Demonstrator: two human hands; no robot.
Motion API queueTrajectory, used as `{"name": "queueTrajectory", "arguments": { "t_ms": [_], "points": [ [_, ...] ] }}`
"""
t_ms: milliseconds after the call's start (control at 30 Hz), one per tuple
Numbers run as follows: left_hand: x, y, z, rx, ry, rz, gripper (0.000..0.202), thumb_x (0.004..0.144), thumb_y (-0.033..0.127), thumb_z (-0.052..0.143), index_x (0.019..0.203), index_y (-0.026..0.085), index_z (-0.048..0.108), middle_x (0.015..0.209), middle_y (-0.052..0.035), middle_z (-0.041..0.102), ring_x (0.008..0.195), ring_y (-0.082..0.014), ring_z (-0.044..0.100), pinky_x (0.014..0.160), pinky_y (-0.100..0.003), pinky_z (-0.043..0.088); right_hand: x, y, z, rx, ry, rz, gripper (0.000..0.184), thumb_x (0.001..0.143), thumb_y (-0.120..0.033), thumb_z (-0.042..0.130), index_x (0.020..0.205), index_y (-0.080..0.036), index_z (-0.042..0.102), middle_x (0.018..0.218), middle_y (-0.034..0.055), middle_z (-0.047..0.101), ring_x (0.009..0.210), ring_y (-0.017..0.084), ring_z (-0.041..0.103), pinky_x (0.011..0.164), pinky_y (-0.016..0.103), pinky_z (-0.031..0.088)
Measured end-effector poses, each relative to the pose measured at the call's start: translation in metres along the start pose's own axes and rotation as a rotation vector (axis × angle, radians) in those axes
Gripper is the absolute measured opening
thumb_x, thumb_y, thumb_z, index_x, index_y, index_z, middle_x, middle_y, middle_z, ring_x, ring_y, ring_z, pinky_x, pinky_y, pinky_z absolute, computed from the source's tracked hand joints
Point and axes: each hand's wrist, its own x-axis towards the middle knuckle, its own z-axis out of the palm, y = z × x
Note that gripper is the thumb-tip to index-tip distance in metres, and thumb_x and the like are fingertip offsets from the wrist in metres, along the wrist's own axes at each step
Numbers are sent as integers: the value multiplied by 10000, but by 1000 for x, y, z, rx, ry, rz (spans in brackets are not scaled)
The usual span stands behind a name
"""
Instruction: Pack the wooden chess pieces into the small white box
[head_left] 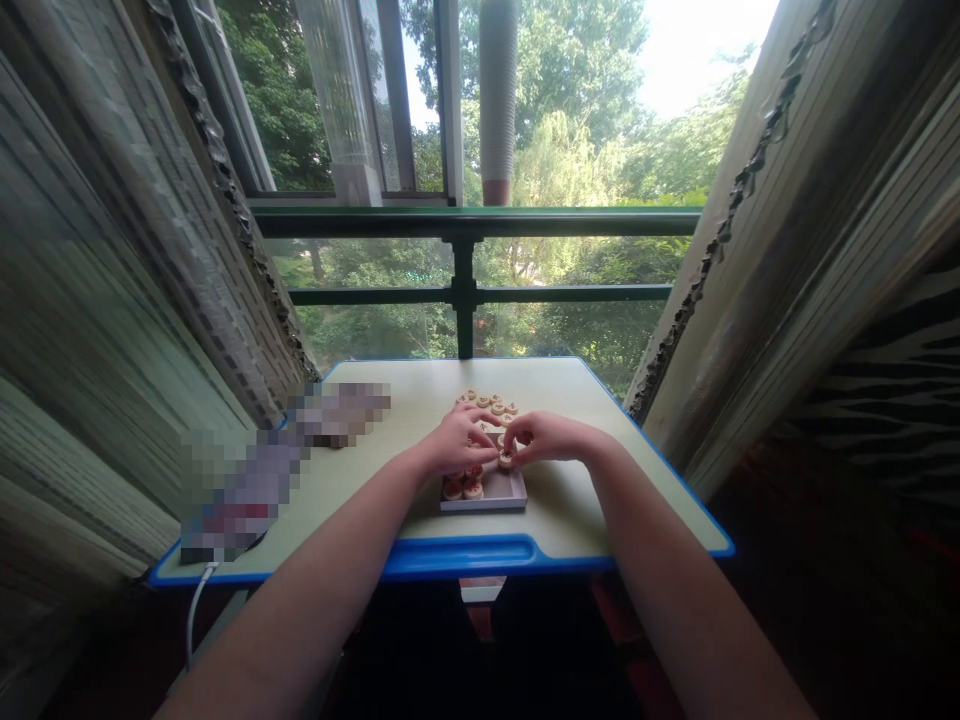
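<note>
A shallow open box (517, 490) lies near the front of the table, with several round xiangqi pieces (472, 488) bearing red marks in its left part. Over the box's right side, my right hand (551, 438) is closed, thumb and fingertips pinching one pale xiangqi piece (505, 460). My left hand (456, 440) reaches over the left side of the box with fingers apart, its fingertips close to that same piece; whether they touch it I cannot tell. Beyond both hands, more loose xiangqi pieces (496, 407) lie on the table, partly hidden by my fingers.
The pale table (360, 500) has a blue edge and a blue front groove (465, 552). Blurred-out items (255, 490) lie along its left side, with a white cable (196, 610) hanging down. Curtains (697, 260) flank both sides; a green railing (465, 222) stands behind.
</note>
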Motion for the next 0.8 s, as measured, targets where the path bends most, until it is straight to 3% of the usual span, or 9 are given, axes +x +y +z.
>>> {"name": "queueTrajectory", "arguments": {
  "t_ms": [800],
  "points": [
    [0, 0, -1, -76, 10, -3, 113, 701, 295, 648, 706, 246, 750, 1095, -49, 627, 1119, -261, 440, 1015, -414, 290, 0, -1, -1, 35, -3, 22, 262, 635, -372, 662, 821, -188, 682, 602, -38, 483, 567, 89, 387, 535, 218, 276]
  ]
}}
